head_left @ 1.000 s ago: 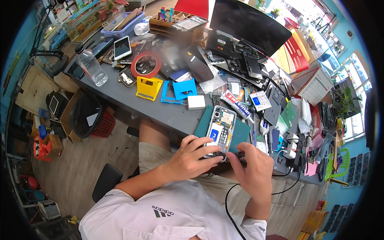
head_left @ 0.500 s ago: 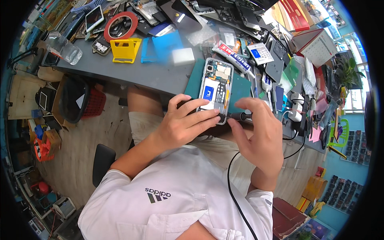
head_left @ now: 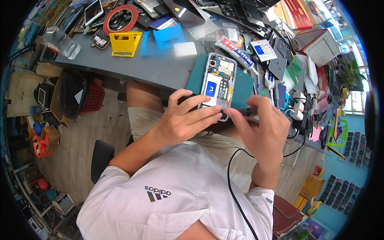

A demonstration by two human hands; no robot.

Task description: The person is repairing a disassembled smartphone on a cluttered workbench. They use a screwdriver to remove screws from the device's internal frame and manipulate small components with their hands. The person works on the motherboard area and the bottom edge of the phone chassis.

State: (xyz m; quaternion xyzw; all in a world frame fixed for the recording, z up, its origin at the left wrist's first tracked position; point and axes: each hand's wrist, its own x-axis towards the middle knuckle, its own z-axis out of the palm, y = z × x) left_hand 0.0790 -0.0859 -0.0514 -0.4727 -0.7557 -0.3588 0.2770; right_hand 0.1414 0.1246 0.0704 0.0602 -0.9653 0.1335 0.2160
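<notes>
Opened smartphone (head_left: 218,82), back cover off, lies on the green mat (head_left: 244,86) at the desk edge. Left hand (head_left: 182,122) presses its fingers over the phone's lower end, steadying it. Right hand (head_left: 262,128) pinches a corded electric screwdriver (head_left: 244,113), tip at the phone's bottom edge; likely working the bottom screws, which calls for a steady tip. Beyond the phone: white-and-red tube (head_left: 236,54), small white-and-blue box (head_left: 262,50), yellow stand (head_left: 125,43).

One opened phone (head_left: 218,82) lies on one green mat (head_left: 244,86). Two hands work at it, the left (head_left: 180,122) and the right (head_left: 262,126), with one corded tool (head_left: 246,112). Further back on the table (head_left: 160,68) stand one yellow stand (head_left: 124,43) and two blue stands (head_left: 168,37), one red ring of tape (head_left: 120,18), one white block (head_left: 185,49) and one long tube (head_left: 235,51). One red basket (head_left: 93,98) sits on the floor
</notes>
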